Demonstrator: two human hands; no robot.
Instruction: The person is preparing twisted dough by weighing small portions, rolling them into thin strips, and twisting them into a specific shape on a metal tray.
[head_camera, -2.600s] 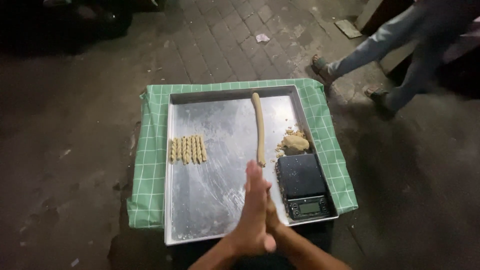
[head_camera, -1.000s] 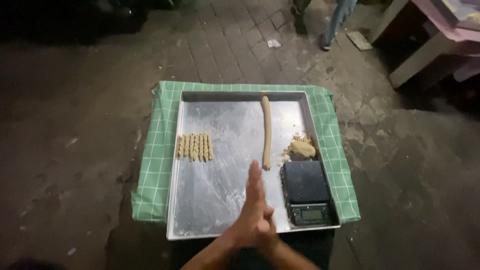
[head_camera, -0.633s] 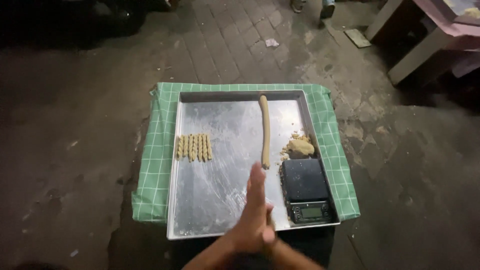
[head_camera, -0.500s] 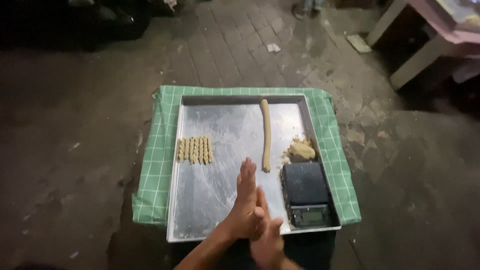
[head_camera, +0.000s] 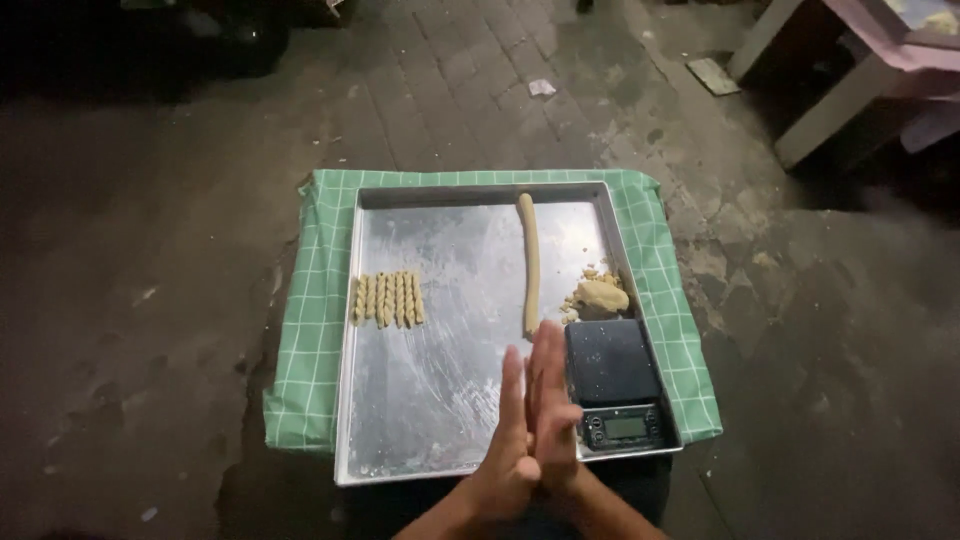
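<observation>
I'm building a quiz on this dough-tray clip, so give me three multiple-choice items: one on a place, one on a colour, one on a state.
1. Where does the black scale stand on the metal tray?
A. near right corner
B. far left corner
C. middle

2. What colour is the checked cloth under the tray?
A. red
B. green
C. blue

3. How are the left hand and right hand held?
A. apart, flat on the tray
B. gripping the long dough rope
C. pressed palm to palm above the tray

Answers:
1. A: the scale sits by the near right edge, just nearer than the dough lump.
2. B: green with white lines shows all round the tray.
3. C: the palms meet, with the long dough rope and the twisted dough pieces lying untouched.
</observation>
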